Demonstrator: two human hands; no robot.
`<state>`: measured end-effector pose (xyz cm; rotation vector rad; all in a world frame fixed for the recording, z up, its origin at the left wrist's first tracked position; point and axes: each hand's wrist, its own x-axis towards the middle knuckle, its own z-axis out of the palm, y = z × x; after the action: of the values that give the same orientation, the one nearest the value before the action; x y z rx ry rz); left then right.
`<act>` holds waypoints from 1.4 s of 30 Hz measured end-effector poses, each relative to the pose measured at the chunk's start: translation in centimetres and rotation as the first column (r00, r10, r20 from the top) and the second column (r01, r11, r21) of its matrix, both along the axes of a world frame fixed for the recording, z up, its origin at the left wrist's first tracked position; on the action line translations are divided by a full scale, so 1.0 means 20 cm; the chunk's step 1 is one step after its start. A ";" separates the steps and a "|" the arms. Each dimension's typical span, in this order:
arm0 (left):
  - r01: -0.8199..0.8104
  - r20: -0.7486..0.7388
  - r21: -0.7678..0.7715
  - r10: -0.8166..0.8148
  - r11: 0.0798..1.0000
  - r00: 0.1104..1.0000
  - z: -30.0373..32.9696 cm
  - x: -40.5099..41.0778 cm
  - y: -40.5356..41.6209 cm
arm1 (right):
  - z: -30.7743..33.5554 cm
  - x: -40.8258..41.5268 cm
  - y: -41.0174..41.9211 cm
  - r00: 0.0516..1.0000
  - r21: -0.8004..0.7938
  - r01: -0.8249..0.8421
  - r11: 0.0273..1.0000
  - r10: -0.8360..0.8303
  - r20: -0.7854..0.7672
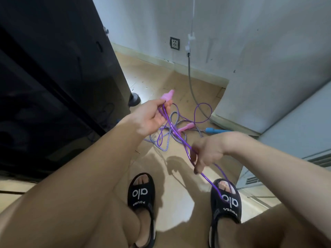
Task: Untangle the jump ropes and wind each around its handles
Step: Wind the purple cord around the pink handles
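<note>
The purple rope (180,140) is stretched taut between the two hands above the floor (179,83). One pink handle (167,96) is held in the left hand (152,119), whose fingers (165,106) are curled round it and round a few strands gathered beside it. The right hand (207,153) pinches the rope lower down, and from there a loop is let hang to the right sandal (225,199). The rest of the purple rope trails to the floor, where the second pink handle (186,127) lies crossed with a striped rope (172,138). A blue handle (215,130) lies just beside that heap, near the white wall (268,51).

The step in hand is judged to be the winding of the purple rope onto its handle, while part of it is not yet freed from the striped one. The work is best done with even tension kept by the right hand, so that each turn is laid snug against the last and none slips off the handle end. The rope should be fed through the pinch, not dragged, or the striped rope may be pulled along and the knot tightened. The crossing on the floor is better loosened first. The hanging loop should be kept off the foot, where it could be caught.
</note>
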<state>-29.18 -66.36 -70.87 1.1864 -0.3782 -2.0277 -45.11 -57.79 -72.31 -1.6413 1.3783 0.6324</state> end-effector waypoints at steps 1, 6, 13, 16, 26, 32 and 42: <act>0.005 0.003 -0.009 -0.005 1.000 1.000 0.00 -0.01 0.00 | 0.00 -0.01 -0.01 0.999 -0.094 0.052 0.994 -0.051 0.003; 0.045 0.008 -0.020 -0.045 0.999 0.999 0.02 -0.06 0.04 | 0.08 0.05 -0.07 0.700 -0.381 0.688 0.617 -0.429 0.570; 0.083 0.094 -0.104 -0.073 0.991 0.993 0.06 -0.06 0.12 | 0.08 0.18 -0.06 0.621 -0.394 0.763 0.513 -0.411 0.668; 0.017 0.072 -0.093 -0.010 0.995 0.997 0.07 -0.04 0.12 | 0.07 0.20 -0.04 0.670 -0.496 0.732 0.468 -0.359 0.650; 0.078 0.113 -0.035 -0.073 0.996 0.991 0.07 -0.05 0.16 | 0.03 0.24 0.00 0.717 -0.569 0.691 0.445 -0.325 0.616; -0.018 0.090 0.003 0.018 1.000 0.996 0.04 0.04 0.11 | 0.07 0.20 0.11 0.903 -0.623 0.361 0.694 -0.092 0.420; -0.059 0.117 0.007 0.057 0.998 0.992 0.03 0.06 0.11 | 0.05 0.12 0.15 0.914 -0.068 0.266 0.962 -0.229 0.336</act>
<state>-27.98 -64.25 -70.17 1.3109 -0.3860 -1.9183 -42.70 -54.88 -71.24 -1.5410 1.3631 0.1276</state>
